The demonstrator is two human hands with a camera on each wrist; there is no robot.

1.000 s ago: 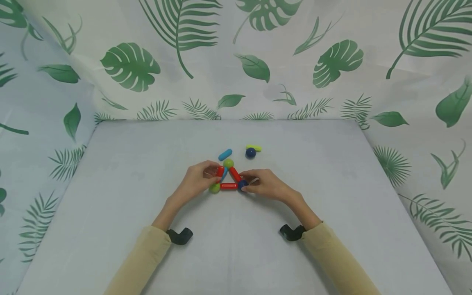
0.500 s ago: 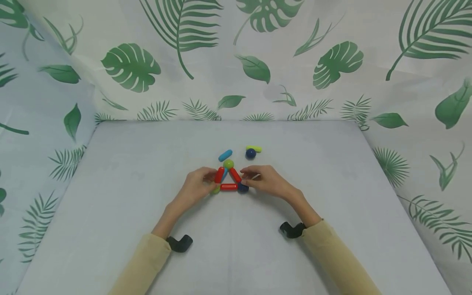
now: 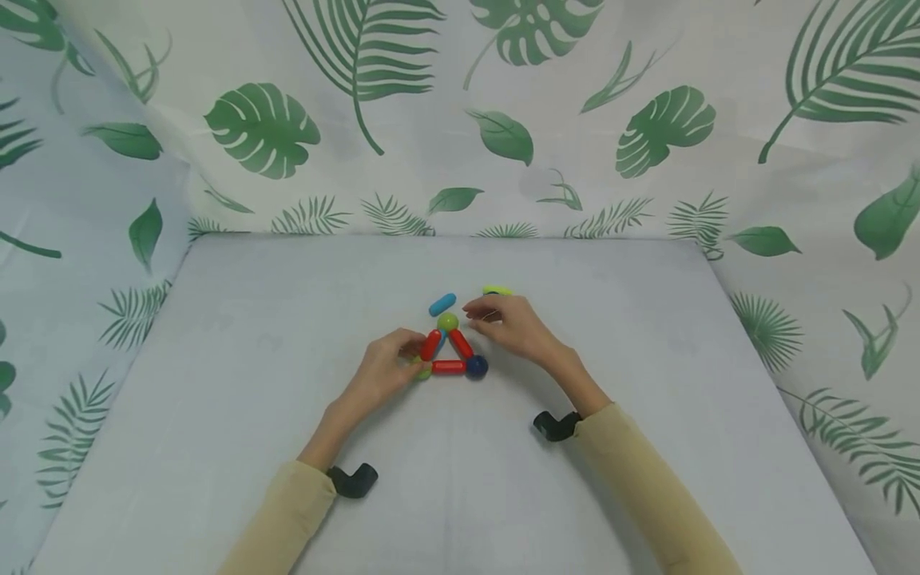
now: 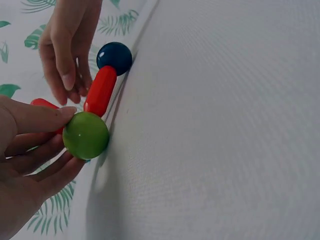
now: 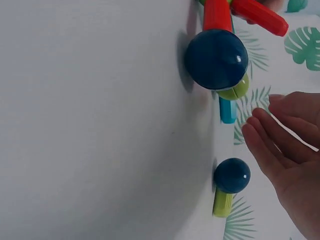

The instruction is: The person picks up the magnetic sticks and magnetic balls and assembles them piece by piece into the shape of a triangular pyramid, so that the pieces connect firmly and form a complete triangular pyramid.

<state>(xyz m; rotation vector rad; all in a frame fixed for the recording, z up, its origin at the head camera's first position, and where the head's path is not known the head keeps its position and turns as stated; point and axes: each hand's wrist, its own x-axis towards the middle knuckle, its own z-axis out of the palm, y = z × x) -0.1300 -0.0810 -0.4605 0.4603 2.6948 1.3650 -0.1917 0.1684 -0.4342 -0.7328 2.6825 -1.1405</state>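
My left hand pinches a green ball between thumb and fingers at the near left corner of a triangle of toy balls and rods. From that ball one red rod runs to a dark blue ball. Another red rod slants up off the table, with a blue rod partly hidden below it. A third red rod lies between the dark blue ball and the far green ball. My right hand, fingers loosely bent and holding nothing, hovers right of the far green ball.
A loose blue rod lies just beyond the triangle. Behind my right hand are a second dark blue ball and a yellow-green rod. Leaf-patterned cloth stands along the table's back and sides.
My right hand has left the near dark blue ball and moved away toward the far green ball and the loose pieces. My left hand stays at the near green ball.
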